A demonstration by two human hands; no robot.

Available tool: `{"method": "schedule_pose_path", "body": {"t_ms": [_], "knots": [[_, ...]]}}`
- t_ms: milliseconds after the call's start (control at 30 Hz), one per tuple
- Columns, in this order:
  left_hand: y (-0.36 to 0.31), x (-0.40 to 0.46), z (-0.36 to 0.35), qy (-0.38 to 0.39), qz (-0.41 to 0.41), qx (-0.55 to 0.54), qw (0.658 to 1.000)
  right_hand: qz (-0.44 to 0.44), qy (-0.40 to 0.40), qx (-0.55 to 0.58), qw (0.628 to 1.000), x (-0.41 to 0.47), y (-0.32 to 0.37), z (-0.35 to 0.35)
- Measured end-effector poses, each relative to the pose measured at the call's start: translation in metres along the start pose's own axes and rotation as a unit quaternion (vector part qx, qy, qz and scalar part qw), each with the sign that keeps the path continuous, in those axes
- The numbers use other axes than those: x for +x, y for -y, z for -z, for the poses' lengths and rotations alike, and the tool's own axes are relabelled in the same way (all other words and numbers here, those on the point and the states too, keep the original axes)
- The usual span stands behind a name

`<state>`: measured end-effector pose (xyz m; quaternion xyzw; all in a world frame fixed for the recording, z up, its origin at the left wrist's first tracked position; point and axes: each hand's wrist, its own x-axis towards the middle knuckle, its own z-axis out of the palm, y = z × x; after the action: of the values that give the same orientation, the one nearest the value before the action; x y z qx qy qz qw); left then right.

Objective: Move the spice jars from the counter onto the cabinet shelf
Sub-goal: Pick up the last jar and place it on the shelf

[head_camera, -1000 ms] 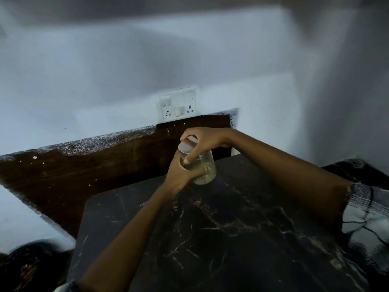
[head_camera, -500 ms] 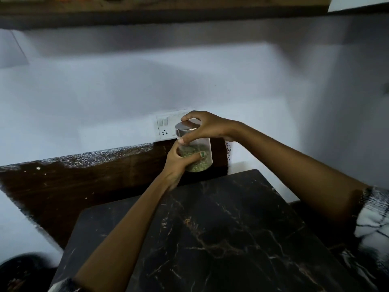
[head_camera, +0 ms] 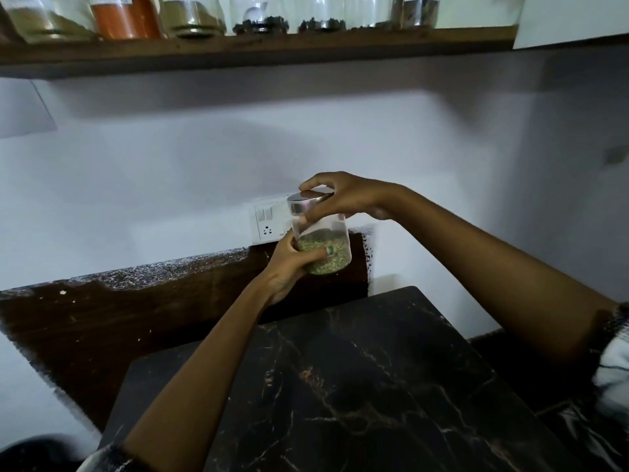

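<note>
A clear spice jar (head_camera: 323,248) with green seeds and a silver lid is held in the air above the back edge of the dark marble counter (head_camera: 357,386). My left hand (head_camera: 289,267) grips its lower body from the left. My right hand (head_camera: 343,195) holds the lid from above, fingers curled around its rim. High above runs the wooden cabinet shelf (head_camera: 258,46), where several jars stand, among them one with orange powder (head_camera: 126,17).
A white switch and socket plate (head_camera: 269,223) is on the wall right behind the jar. A dark wooden backsplash (head_camera: 136,308) runs along the wall to the left. A white cabinet panel (head_camera: 571,18) hangs at the top right.
Both hands have lifted the jar up from near the counter toward the wall socket. The view has tilted upward, bringing the shelf and its jars into sight.
</note>
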<state>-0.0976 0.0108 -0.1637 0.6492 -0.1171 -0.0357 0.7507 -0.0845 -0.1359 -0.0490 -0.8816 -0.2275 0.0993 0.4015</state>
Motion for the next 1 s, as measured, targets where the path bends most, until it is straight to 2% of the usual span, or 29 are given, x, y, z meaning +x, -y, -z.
{"method": "schedule_pose_path", "body": {"t_ms": [67,133,267,367,433,567,633,700,833,900,1000], "knots": [[-0.009,0.002,0.003,0.043,0.017,0.003,0.999,-0.002,-0.001,0.024,1.000,0.000,-0.001,0.004],[-0.016,0.006,0.004,0.066,0.018,0.006,0.998,0.005,-0.047,0.039,0.998,0.002,-0.002,0.003],[-0.024,0.012,-0.002,0.030,-0.007,0.059,0.998,0.023,-0.208,0.035,0.977,0.010,-0.006,-0.008],[-0.025,0.015,-0.009,0.011,-0.017,0.086,0.996,0.008,-0.263,0.019,0.965,0.013,-0.008,-0.015],[-0.027,0.016,-0.009,0.019,-0.012,0.065,0.998,-0.001,-0.244,0.027,0.970,0.013,-0.005,-0.011],[-0.032,0.018,-0.001,0.068,0.010,0.036,0.997,-0.028,-0.123,0.117,0.985,0.004,0.003,0.005],[-0.032,0.020,-0.001,0.078,0.010,0.026,0.997,-0.015,-0.138,0.140,0.980,0.002,0.004,0.008],[-0.033,0.020,-0.004,0.071,-0.002,0.031,0.997,0.010,-0.196,0.150,0.969,0.003,0.003,0.007],[-0.035,0.019,-0.013,0.056,-0.040,0.153,0.986,0.009,-0.283,0.164,0.945,0.006,-0.002,0.002],[-0.034,0.018,-0.016,0.042,-0.051,0.169,0.983,0.001,-0.288,0.151,0.946,0.006,-0.002,0.002],[-0.036,0.018,-0.013,0.032,-0.058,0.151,0.986,0.008,-0.216,0.157,0.964,0.001,0.003,0.010]]}}
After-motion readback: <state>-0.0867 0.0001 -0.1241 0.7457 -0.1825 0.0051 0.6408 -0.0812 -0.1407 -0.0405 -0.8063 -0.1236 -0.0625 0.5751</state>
